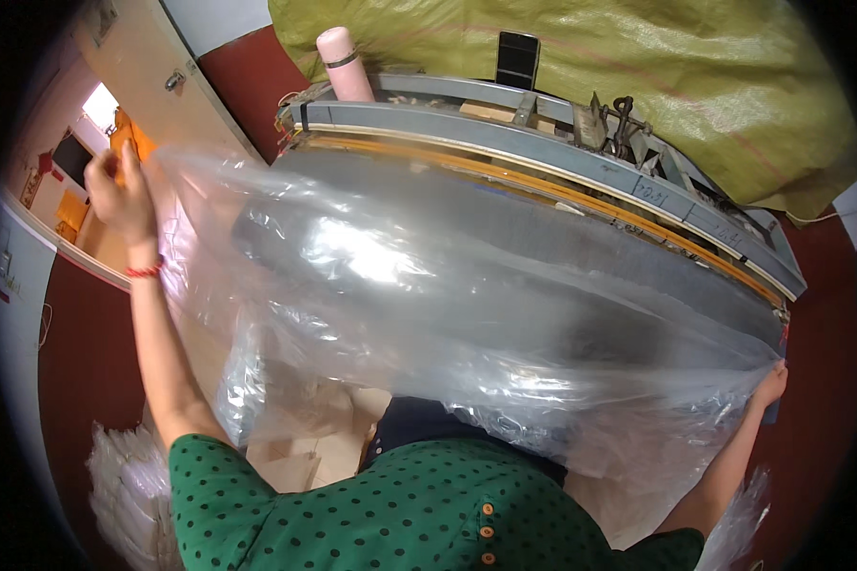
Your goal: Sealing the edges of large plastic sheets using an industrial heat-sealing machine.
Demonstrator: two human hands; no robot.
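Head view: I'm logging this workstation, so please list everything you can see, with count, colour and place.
plastic sheet: one, clear, spread over the machine between both hands
sealing machine: one, grey with an orange strip, behind the sheet
flask: one, pink, atop the machine, left
dark device: one, black, atop the machine
woven sack: one, yellow-green, top right
plastic bags: a stack, clear, lower left
left hand: pinching the sheet's raised corner
right hand: gripping the sheet's right edge
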